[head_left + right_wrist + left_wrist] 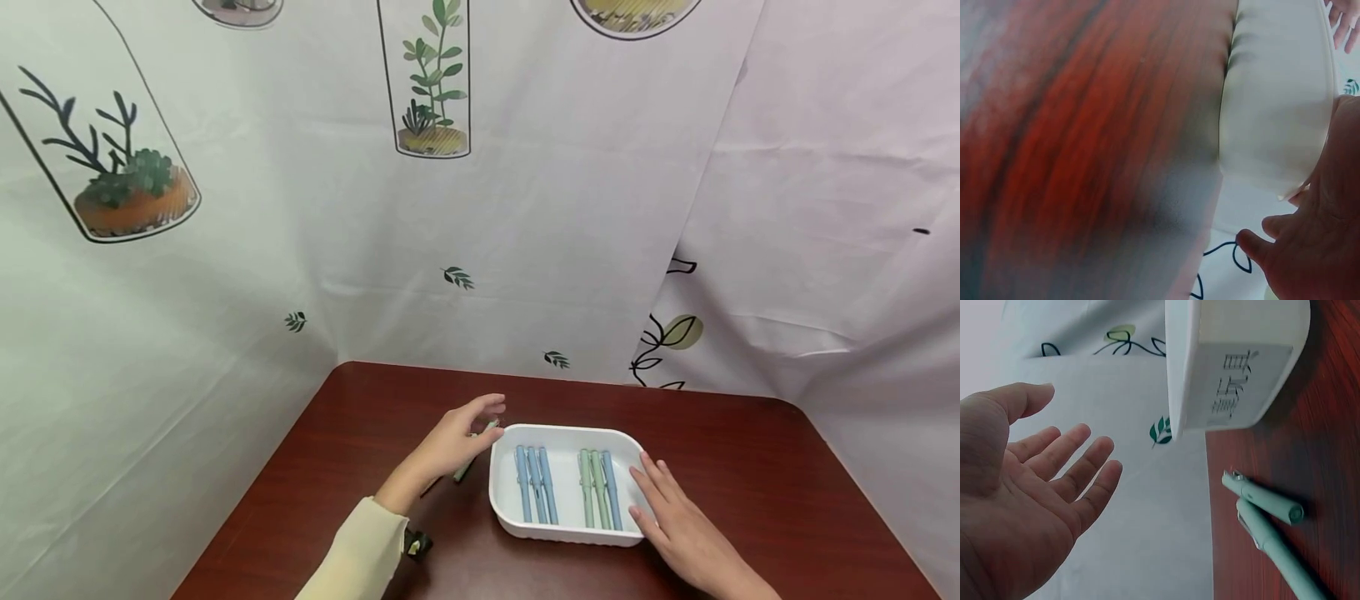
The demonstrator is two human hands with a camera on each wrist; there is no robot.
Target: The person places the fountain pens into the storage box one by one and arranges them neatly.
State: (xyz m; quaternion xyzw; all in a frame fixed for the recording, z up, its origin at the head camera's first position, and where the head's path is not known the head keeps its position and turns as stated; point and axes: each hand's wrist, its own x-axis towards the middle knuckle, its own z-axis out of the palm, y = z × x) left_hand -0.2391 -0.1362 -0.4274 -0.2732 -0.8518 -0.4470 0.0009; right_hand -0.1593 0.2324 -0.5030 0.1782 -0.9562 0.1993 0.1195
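Observation:
A white tray [566, 535] stands on the table. Inside lie three blue pens [536, 485] in a left row, and two green pens [592, 489] beside one blue pen [612, 492] on the right. My left hand [450, 437] hovers at the tray's left end, holding nothing, its fingers apart and loosely bent. Below it, two green pens [1265, 499] lie on the table; in the head view the hand partly hides them. At the tray's right end my right hand [686, 529] rests against the rim with fingers extended, the thumb reaching over the edge.
The dark red-brown table [735, 467] extends around the tray. A small black object [417, 544] shows beside the left sleeve [360, 542]. White cloth [525, 250] printed with plants hangs behind the table and at both sides.

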